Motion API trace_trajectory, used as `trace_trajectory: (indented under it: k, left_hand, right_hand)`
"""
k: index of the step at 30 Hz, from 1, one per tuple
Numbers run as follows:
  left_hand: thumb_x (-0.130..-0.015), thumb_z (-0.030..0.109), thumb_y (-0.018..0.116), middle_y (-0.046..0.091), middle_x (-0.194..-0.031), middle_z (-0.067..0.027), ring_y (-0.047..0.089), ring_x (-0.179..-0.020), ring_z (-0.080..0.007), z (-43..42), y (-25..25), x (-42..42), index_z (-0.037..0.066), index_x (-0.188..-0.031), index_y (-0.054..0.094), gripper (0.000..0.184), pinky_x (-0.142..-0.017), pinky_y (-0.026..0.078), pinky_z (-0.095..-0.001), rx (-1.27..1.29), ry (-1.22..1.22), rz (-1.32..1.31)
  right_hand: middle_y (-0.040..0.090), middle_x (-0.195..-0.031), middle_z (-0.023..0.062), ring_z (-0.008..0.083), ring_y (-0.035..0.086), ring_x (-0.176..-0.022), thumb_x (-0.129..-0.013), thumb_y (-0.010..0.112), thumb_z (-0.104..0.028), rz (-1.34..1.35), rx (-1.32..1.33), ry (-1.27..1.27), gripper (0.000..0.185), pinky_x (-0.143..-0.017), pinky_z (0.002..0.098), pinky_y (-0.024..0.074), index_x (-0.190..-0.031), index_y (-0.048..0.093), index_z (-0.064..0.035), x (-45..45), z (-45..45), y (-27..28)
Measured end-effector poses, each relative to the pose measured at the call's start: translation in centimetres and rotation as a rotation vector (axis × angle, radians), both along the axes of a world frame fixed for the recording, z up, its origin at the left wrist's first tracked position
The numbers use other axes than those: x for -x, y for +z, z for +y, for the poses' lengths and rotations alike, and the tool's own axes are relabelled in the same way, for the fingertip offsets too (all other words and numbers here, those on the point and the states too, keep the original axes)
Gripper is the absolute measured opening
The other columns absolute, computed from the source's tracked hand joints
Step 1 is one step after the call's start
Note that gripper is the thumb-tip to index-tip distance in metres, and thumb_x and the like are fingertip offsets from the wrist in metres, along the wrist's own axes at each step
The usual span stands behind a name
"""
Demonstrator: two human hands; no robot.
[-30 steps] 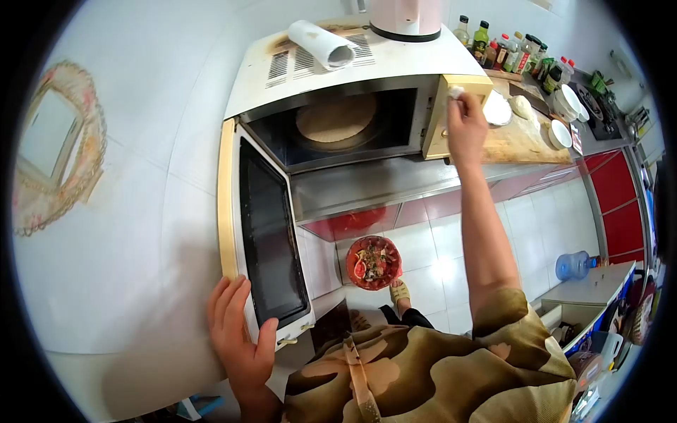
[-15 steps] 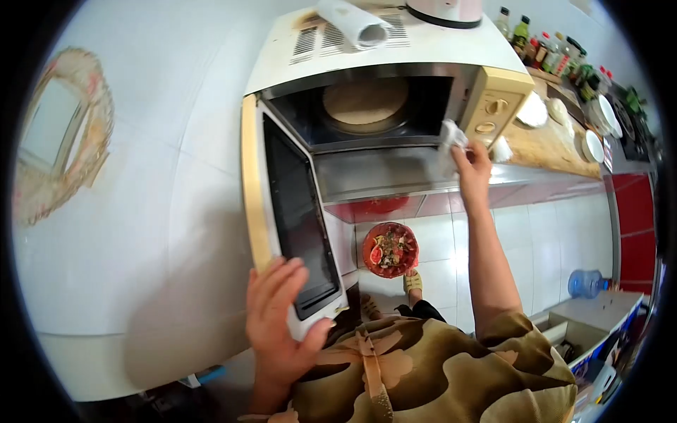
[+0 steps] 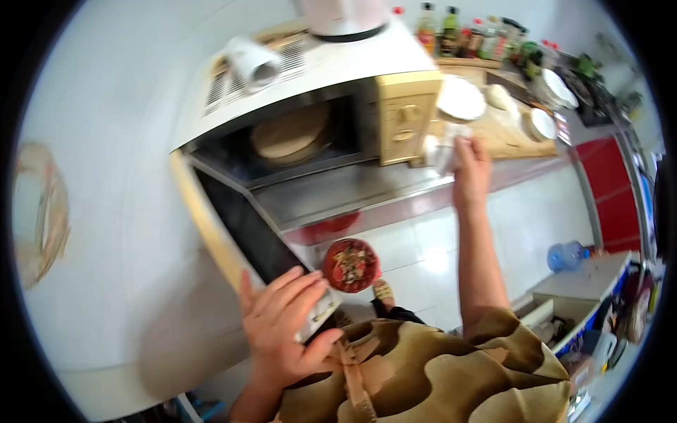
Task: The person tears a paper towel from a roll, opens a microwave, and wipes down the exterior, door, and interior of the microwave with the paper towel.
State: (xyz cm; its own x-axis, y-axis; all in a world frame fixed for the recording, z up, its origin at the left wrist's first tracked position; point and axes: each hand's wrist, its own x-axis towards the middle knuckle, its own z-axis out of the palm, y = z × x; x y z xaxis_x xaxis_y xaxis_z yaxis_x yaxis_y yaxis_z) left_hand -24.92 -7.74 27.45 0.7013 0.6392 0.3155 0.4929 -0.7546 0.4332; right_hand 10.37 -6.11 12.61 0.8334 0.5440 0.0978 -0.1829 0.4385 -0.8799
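Note:
My left hand point(image 3: 285, 328) is spread, its fingers resting over the free edge of the opened microwave door point(image 3: 243, 229). Inside the microwave point(image 3: 405, 116) a round, pale turntable plate point(image 3: 290, 132) shows on the dark floor. My right hand point(image 3: 471, 169) pinches a crumpled, whitish tissue or thin cloth point(image 3: 448, 156), smeared by motion. It is held in front of the counter edge, to the right of the microwave's dial panel. Behind it lies a wooden board point(image 3: 518, 146) with a white plate point(image 3: 460, 97) and a small white bowl point(image 3: 541, 124).
A white roll point(image 3: 252, 63) and a pink appliance point(image 3: 345, 17) sit on the microwave. Bottles point(image 3: 450, 32) line the back wall. On the floor stand a red waste bin point(image 3: 351, 265) with scraps and a blue water jug point(image 3: 566, 256). An open drawer point(image 3: 553, 321) is at right.
The view has swung right, so the microwave sits further left. My right hand with the tissue has moved away from the microwave toward the board. My left hand stays at the door.

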Motion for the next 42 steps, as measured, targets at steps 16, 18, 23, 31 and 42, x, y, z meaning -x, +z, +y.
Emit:
trace_trajectory:
  k: [16,18,23,31,42]
  left_hand:
    - [-0.069,0.020,0.068,0.064,-0.115,-0.0068,0.056,-0.112,-0.0271,1.0,-0.8,-8.1,0.006,-0.114,0.062,0.047,-0.113,0.019,-0.0495,-0.169,-0.025,0.133]
    - [-0.069,0.024,0.070,0.065,-0.114,-0.0053,0.058,-0.110,-0.0261,1.1,-1.2,-8.1,0.008,-0.113,0.063,0.048,-0.112,0.019,-0.0507,-0.182,-0.010,0.143]
    - [-0.066,0.018,0.072,0.064,-0.115,-0.0074,0.058,-0.110,-0.0272,0.8,-0.4,-7.6,0.006,-0.111,0.065,0.046,-0.111,0.023,-0.0480,-0.142,-0.017,0.112]
    - [-0.065,0.023,0.075,0.066,-0.111,-0.0055,0.059,-0.108,-0.0247,1.2,-0.5,-6.4,0.007,-0.108,0.068,0.047,-0.111,0.024,-0.0472,-0.153,-0.009,0.071]
    - [-0.067,0.023,0.075,0.066,-0.112,-0.0050,0.059,-0.107,-0.0238,1.4,-0.9,-6.9,0.008,-0.110,0.067,0.046,-0.111,0.022,-0.0465,-0.188,-0.010,0.064]
  right_hand:
    - [0.060,-0.086,0.0077,0.0301,0.062,-0.074,-0.076,0.068,-0.007,-1.103,0.126,-0.225,0.013,-0.063,0.0381,0.0506,-0.088,0.065,-0.0113,2.9,7.8,5.0]
    - [0.058,-0.083,0.0082,0.0309,0.060,-0.070,-0.076,0.068,-0.009,-1.172,0.091,-0.343,0.011,-0.061,0.0400,0.0489,-0.086,0.064,-0.0115,2.8,8.7,4.7]
    - [0.061,-0.081,0.0125,0.0289,0.061,-0.071,-0.077,0.063,-0.002,-0.942,0.042,-0.279,0.009,-0.064,0.0387,0.0492,-0.085,0.064,-0.0050,1.4,8.1,4.2]
    - [0.063,-0.084,0.0101,0.0246,0.063,-0.071,-0.080,0.067,-0.004,-0.798,0.135,-0.257,0.009,-0.063,0.0326,0.0494,-0.089,0.063,-0.0045,2.3,6.6,3.5]
    - [0.061,-0.080,0.0080,0.0171,0.062,-0.070,-0.080,0.069,-0.003,-0.902,0.226,-0.405,0.008,-0.061,0.0292,0.0490,-0.087,0.067,-0.0038,-2.8,4.6,4.6]
